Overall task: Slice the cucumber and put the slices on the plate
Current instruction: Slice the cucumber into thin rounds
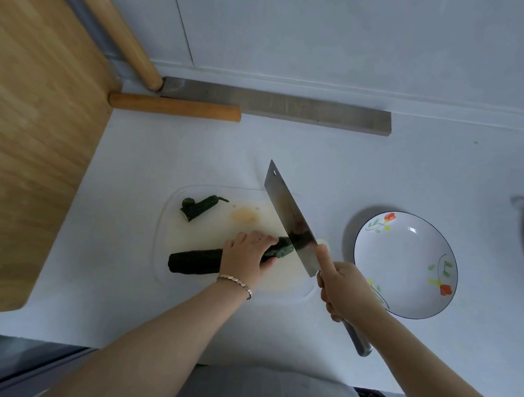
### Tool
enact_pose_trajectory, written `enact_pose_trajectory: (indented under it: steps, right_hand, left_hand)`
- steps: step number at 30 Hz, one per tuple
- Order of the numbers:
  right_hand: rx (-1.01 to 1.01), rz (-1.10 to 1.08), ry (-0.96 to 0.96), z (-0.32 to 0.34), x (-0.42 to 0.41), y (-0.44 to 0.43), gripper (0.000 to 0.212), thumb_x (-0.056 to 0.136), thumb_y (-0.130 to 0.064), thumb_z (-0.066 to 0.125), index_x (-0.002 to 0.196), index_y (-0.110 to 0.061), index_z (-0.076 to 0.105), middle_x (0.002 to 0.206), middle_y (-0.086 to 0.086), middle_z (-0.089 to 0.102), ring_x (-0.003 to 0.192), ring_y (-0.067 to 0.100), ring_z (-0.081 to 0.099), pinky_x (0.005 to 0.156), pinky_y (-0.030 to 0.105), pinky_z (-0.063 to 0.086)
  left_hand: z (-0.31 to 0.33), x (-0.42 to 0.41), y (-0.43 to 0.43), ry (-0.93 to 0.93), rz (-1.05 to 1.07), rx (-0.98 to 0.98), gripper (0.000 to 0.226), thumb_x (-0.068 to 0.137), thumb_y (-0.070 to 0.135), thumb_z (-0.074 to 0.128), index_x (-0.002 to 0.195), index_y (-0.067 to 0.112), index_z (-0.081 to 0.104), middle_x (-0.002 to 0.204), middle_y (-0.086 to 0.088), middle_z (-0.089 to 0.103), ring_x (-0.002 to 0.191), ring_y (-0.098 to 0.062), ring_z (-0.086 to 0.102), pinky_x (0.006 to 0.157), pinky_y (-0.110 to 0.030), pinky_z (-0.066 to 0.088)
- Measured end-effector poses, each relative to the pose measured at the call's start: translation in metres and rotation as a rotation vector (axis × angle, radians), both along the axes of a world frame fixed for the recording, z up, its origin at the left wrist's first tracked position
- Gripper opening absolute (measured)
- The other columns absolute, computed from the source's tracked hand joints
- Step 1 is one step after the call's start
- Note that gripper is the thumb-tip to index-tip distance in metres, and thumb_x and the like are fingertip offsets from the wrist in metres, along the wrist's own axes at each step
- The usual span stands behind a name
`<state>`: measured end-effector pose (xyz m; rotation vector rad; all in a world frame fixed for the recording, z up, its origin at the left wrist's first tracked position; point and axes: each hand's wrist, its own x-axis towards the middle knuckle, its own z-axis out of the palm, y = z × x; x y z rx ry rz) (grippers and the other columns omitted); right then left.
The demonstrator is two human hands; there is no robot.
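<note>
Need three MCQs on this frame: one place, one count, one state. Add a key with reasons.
1. Where is the plate relative to the cutting board?
A. left of it
B. right of it
C. on top of it

2. How many slices lie on the plate?
A. six
B. three
C. none

3. What is the left hand doing?
A. gripping the cucumber
B. hanging idle
C. lifting the plate

Key:
1 B: the plate sits beyond the board's right edge.
2 C: its inside shows only painted flowers.
3 A: its fingers curl over the cucumber, next to the cleaver held by the right hand.
</note>
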<state>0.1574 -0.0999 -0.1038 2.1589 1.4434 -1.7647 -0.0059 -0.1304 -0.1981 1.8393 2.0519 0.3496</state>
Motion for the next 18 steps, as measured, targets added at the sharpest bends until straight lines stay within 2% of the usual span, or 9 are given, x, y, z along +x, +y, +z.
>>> enact_pose_trajectory:
  steps: [4, 8, 13, 18]
  right_hand:
    - [-0.013, 0.001, -0.009, -0.0042, -0.0007, -0.0030, 0.060, 0.091, -0.062, 0.034, 0.057, -0.013, 0.036, 0.040, -0.002, 0.032, 0.030, 0.013, 0.028, 0.041, 0.019, 0.027]
    - [0.004, -0.038, 0.002, -0.0048, -0.0002, -0.0065, 0.058, 0.091, -0.060, 0.036, 0.059, -0.012, 0.036, 0.039, -0.003, 0.031, 0.032, 0.013, 0.027, 0.041, 0.018, 0.026]
    - [-0.034, -0.074, 0.036, -0.0051, 0.0014, -0.0031, 0.058, 0.091, -0.061, 0.036, 0.059, -0.012, 0.035, 0.042, -0.001, 0.028, 0.031, 0.012, 0.024, 0.041, 0.017, 0.022]
    - [-0.014, -0.049, 0.015, -0.0086, 0.0002, -0.0032, 0.058, 0.091, -0.060, 0.036, 0.060, -0.011, 0.036, 0.040, -0.001, 0.030, 0.030, 0.012, 0.026, 0.041, 0.018, 0.025]
  left_hand:
    - [0.0010, -0.0002, 0.0007, 0.027, -0.009, 0.012, 0.038, 0.053, 0.022, 0.084, 0.086, 0.023, 0.066, 0.082, -0.001, 0.067, 0.068, -0.028, 0.063, 0.053, -0.034, 0.046]
    - [-0.0006, 0.0001, 0.0010, 0.033, -0.009, -0.006, 0.037, 0.054, 0.022, 0.084, 0.086, 0.023, 0.066, 0.081, 0.000, 0.067, 0.068, -0.028, 0.063, 0.054, -0.034, 0.046]
    - [0.0012, 0.0016, 0.0009, -0.028, 0.033, -0.023, 0.028, 0.072, 0.022, 0.072, 0.099, 0.020, 0.065, 0.097, -0.006, 0.066, 0.087, -0.033, 0.059, 0.068, -0.038, 0.041]
    - [0.0014, 0.0016, 0.0015, 0.002, 0.001, -0.016, 0.034, 0.059, 0.021, 0.081, 0.089, 0.022, 0.066, 0.085, -0.002, 0.067, 0.074, -0.030, 0.063, 0.059, -0.035, 0.044]
